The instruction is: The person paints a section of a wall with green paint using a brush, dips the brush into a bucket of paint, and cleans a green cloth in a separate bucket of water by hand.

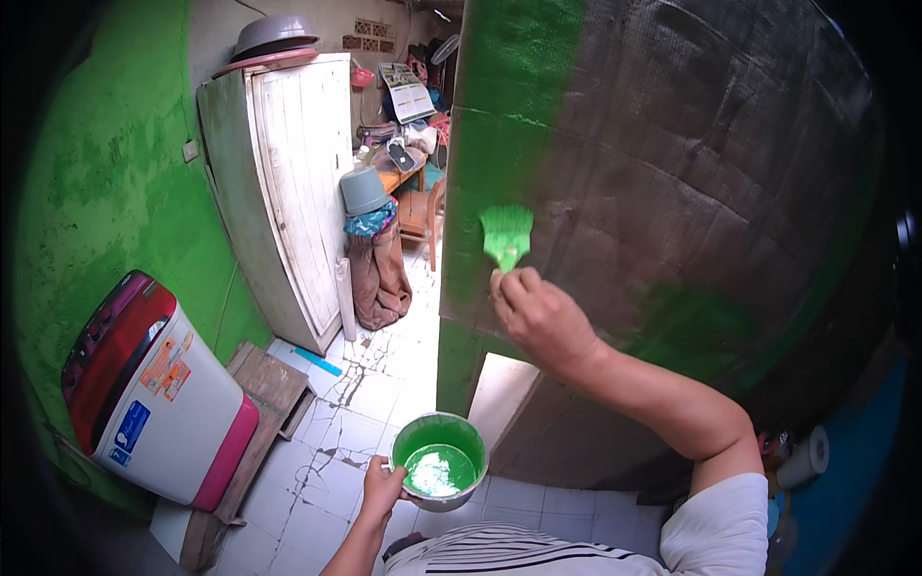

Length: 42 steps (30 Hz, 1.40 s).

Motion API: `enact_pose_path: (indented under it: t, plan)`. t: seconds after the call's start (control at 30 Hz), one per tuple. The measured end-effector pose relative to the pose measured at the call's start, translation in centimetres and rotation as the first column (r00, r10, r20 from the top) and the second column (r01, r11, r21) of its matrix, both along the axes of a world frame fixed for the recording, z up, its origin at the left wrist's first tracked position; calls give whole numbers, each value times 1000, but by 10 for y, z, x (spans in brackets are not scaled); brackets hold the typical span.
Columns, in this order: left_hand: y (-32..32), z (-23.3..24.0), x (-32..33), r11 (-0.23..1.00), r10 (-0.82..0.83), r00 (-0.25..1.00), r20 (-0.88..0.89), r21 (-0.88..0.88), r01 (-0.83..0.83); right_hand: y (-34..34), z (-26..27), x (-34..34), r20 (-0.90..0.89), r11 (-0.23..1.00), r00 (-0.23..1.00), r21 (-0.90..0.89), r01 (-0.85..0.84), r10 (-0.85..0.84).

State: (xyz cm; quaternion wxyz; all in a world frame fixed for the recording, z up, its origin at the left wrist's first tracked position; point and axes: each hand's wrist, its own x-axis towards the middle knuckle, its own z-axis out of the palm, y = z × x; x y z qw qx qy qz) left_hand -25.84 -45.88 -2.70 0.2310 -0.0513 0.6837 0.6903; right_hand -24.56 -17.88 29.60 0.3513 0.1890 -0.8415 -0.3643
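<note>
My right hand grips the handle of a paintbrush, bristles upward and coated in bright green paint. The brush is in front of a dark, wrinkled sheet-covered partition; whether the bristles touch it I cannot tell. A strip of green paint runs down the partition's left side, and a fainter green patch shows lower right. Low in front of my body, my left hand holds a round pail by its left side. Green paint lies inside it, reflecting light.
A washing machine stands on a low wooden platform by the green wall. Beyond are a white wooden cabinet, a grey bucket on draped cloth and a wooden chair. The white floor tiles are cracked.
</note>
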Motion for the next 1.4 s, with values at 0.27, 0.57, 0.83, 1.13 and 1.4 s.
enact_pose_path:
  t: [0.27, 0.57, 0.83, 1.13, 1.4]
  plan:
    - [-16, 14, 10, 998, -62, 998, 14, -30, 63, -8, -89, 8, 330, 885, 938, -461, 67, 101]
    - [-13, 14, -1, 994, -104, 995, -9, -32, 103, 19, 74, -15, -32, 710, 975, -681, -182, 220]
    - [-7, 16, -9, 990, -140, 990, -7, -14, 140, 6, 116, -12, -407, 947, 890, -146, -287, 207]
    - [-2, 12, -18, 991, -136, 991, -18, 13, 136, -8, -100, 4, 157, 951, 987, -307, 22, 28]
    - [1, 14, -17, 994, -104, 994, -15, -15, 104, -10, -116, 7, 302, 771, 944, -629, 95, 130]
